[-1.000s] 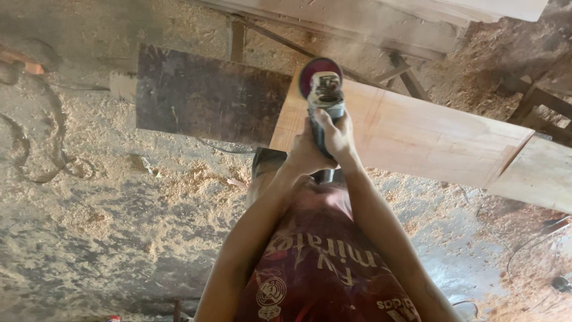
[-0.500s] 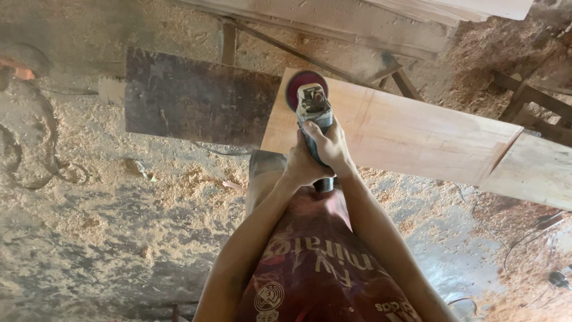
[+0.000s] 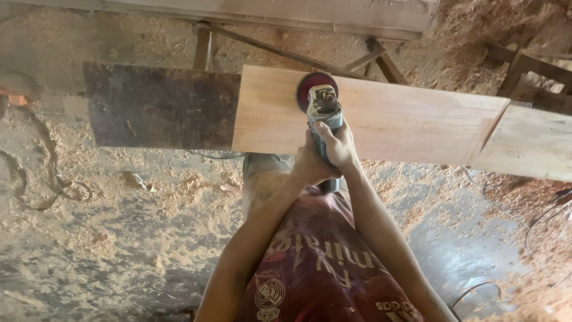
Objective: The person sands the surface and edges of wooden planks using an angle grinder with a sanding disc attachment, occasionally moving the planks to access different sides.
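Observation:
Both my hands grip the body of an angle grinder (image 3: pixel 323 104) with a red sanding disc (image 3: pixel 310 86). My left hand (image 3: pixel 308 164) wraps the rear of the handle, and my right hand (image 3: pixel 338 145) holds it just ahead. The disc rests on a light wooden board (image 3: pixel 411 122) near the board's far edge, left of its middle. The left stretch of the plank (image 3: pixel 158 107) is dark and rough. My forearms reach out over my red shirt.
Sawdust covers the concrete floor (image 3: pixel 119 220). A pale board (image 3: pixel 530 143) overlaps the plank's right end. Wooden beams and trestle legs (image 3: pixel 381 62) stand behind the plank. Dark cables (image 3: pixel 36 179) curl on the floor at the left, and another cable (image 3: pixel 536 220) lies at the right.
The grinder's disc has slid from the light board's left corner toward its middle. My view has shifted, so the plank now lies more level across the frame.

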